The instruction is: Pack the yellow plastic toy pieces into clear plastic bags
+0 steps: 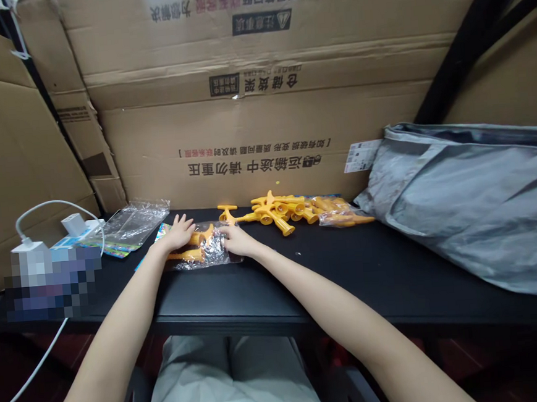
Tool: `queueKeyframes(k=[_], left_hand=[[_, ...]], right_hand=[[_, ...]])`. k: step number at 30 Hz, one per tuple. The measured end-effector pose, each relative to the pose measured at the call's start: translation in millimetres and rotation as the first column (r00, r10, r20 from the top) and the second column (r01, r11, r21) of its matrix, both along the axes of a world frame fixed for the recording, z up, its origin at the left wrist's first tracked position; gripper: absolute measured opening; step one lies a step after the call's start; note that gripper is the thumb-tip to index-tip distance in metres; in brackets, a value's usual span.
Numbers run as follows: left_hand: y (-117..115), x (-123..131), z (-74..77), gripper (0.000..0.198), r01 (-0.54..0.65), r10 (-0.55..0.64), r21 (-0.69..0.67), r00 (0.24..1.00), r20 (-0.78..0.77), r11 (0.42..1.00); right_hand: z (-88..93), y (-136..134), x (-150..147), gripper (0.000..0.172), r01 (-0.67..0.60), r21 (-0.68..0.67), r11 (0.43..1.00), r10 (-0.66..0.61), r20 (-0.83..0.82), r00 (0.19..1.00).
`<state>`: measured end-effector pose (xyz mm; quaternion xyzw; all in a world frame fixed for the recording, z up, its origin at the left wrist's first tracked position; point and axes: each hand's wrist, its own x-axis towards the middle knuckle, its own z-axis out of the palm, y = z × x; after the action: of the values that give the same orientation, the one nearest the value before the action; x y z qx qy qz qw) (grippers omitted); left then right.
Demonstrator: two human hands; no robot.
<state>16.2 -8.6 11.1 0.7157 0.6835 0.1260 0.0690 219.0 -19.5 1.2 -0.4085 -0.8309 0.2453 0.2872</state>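
Note:
A clear plastic bag with orange-yellow plastic pieces inside lies on the black table in front of me. My left hand rests on the bag's left part, fingers stretched out and spread. At the bag's upper right edge, my right hand has its fingers closed on the film. Just beyond it lies a loose pile of orange-yellow plastic pieces with flared, cup-shaped ends. Another filled clear bag with similar pieces adjoins the pile on the right.
Flat clear bags with printed cards lie at the left. Nearby are a white charger, its cable and a blurred-out item. A large grey fabric bag occupies the right side. Cardboard stands along the back.

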Motion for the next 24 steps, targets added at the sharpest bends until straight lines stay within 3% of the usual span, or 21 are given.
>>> queueKeyframes(k=[3, 6, 9, 12, 15, 19, 24], left_hand=[[-1, 4, -3.7, 0.058, -0.003, -0.003, -0.051, 0.994, -0.110, 0.999], [0, 0, -6.6, 0.059, -0.012, 0.005, -0.043, 0.990, -0.140, 0.999], [5, -7, -9.8, 0.060, -0.002, 0.003, 0.008, 0.990, -0.140, 1.000], [10, -14, -13.2, 0.059, -0.003, 0.011, 0.071, 0.994, -0.110, 0.997], [14, -18, -15.5, 0.058, -0.027, 0.033, 0.130, 0.998, -0.045, 0.991], [15, -18, -15.2, 0.056, -0.057, 0.045, 0.184, 0.997, 0.069, 0.981], [12, -19, -9.5, 0.057, -0.163, 0.131, 0.209, 0.979, 0.159, 0.964]], right_hand=[[5.8, 8, 11, 0.029, 0.212, 0.132, 0.968, -0.211, -0.024, 0.977], [7.0, 20, 28, 0.033, 0.369, 0.180, 0.912, -0.365, -0.053, 0.929], [2.4, 33, 42, 0.041, 0.334, 0.129, 0.934, -0.341, 0.034, 0.940], [0.1, 37, 48, 0.034, 0.316, 0.117, 0.941, -0.333, 0.182, 0.925], [4.7, 33, 49, 0.034, 0.423, 0.149, 0.894, -0.448, 0.335, 0.829], [13.6, 23, 52, 0.017, 0.466, 0.166, 0.869, -0.490, 0.429, 0.759], [19.2, 17, 57, 0.033, 0.539, 0.201, 0.818, -0.566, 0.442, 0.695]])
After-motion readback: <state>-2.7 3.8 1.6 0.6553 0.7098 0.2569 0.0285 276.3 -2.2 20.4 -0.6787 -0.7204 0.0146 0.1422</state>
